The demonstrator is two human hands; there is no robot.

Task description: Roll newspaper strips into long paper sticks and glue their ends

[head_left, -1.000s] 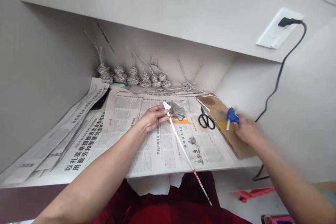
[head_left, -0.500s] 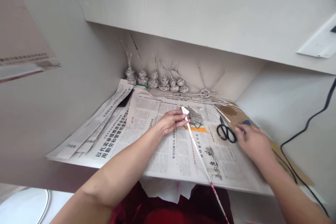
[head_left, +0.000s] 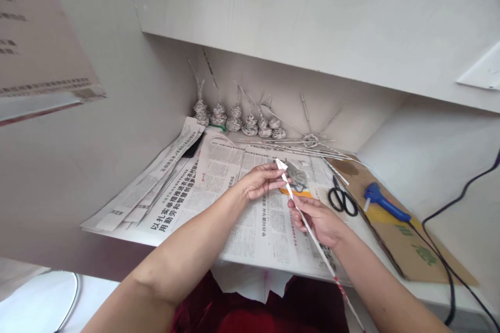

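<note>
A long thin rolled paper stick [head_left: 318, 247], white with red marks lower down, slants from mid-table toward my lap. Near its top end, where a small white paper flap sticks out, my left hand [head_left: 263, 181] pinches it. Just below, my right hand [head_left: 314, 218] has its fingers closed round the same stick. Right of my hands lie black-handled scissors [head_left: 342, 202] on the newspaper [head_left: 222, 218]. A blue glue gun [head_left: 385, 203] rests on a flat piece of cardboard [head_left: 414, 250] farther right.
Several gourd-shaped woven paper pieces [head_left: 250, 126] stand along the back wall, beside a woven ring with spokes [head_left: 311, 139] and loose paper sticks [head_left: 289, 148]. Newspaper strips [head_left: 156, 182] are stacked at left. A black cord [head_left: 441, 260] trails along the right. A panel [head_left: 273, 21] overhangs the back.
My right hand has left the glue gun on the cardboard and come in leftward to the paper stick, closing on it below my left hand. The left hand keeps its pinch.
</note>
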